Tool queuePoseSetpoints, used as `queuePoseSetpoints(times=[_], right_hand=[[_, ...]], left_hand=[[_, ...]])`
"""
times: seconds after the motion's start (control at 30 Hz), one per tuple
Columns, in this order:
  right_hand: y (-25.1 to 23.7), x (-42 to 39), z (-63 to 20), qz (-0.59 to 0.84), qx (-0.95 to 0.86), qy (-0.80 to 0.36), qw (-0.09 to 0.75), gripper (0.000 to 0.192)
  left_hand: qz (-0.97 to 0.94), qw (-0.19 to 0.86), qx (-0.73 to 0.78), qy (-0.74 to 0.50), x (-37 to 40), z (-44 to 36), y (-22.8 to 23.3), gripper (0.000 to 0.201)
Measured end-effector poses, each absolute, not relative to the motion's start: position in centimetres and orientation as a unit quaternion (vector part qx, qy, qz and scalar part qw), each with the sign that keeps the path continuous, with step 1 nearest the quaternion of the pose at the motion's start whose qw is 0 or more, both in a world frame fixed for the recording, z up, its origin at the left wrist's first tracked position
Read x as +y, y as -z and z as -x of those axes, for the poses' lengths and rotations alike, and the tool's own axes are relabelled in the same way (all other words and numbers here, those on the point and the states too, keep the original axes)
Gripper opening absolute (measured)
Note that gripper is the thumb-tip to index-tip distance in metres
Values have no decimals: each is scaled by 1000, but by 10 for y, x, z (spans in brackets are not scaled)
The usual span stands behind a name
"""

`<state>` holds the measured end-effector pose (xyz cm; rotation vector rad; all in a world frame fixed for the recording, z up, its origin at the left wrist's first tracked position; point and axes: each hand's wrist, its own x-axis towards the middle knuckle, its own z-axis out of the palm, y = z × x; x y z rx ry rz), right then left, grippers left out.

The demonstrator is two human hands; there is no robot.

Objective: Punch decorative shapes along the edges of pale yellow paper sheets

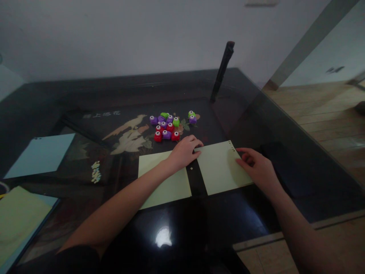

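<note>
A pale green sheet of paper point(221, 171) lies on the dark table, with small punched holes near its upper right corner. My left hand point(186, 150) has its thumb and fingers closed at the sheet's upper left corner. At the right edge, my right hand point(256, 167) is curled with thumb and fingers around the paper's side. Beneath my left forearm lies a second pale green sheet point(173, 188), partly hidden by the arm. One tiny punched paper piece point(191, 168) sits in the dark gap between the two sheets.
Several red, purple and green punches with eye-like tops point(167, 127) stand behind my left hand. A blue sheet point(42, 154), a pile of paper bits point(96, 172) and stacked paper point(21, 220) lie left. A black upright post point(222, 72) rises at the back.
</note>
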<state>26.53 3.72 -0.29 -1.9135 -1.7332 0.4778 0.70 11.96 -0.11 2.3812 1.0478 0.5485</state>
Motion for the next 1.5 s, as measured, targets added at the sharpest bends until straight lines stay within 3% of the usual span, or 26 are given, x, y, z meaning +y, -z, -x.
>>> queuePoseSetpoints(times=[0.43,0.6,0.9,1.5], right_hand=[[2,36,-270,682,-668,-164,250,24],[-3,36,-272,684,-658,-172,264,20],[-15,12,-290,604,-730,-205,245,25],[-8,-19,-300,441,-873,-47,202,23]], left_hand=[[-874,234,377,-200,119,-7,2,19],[-887,183,373,-202,113,-10,-9,23],[-959,114,244,-89,44,-33,-45,21],[-970,20,235,-64,13,-40,-16,30]])
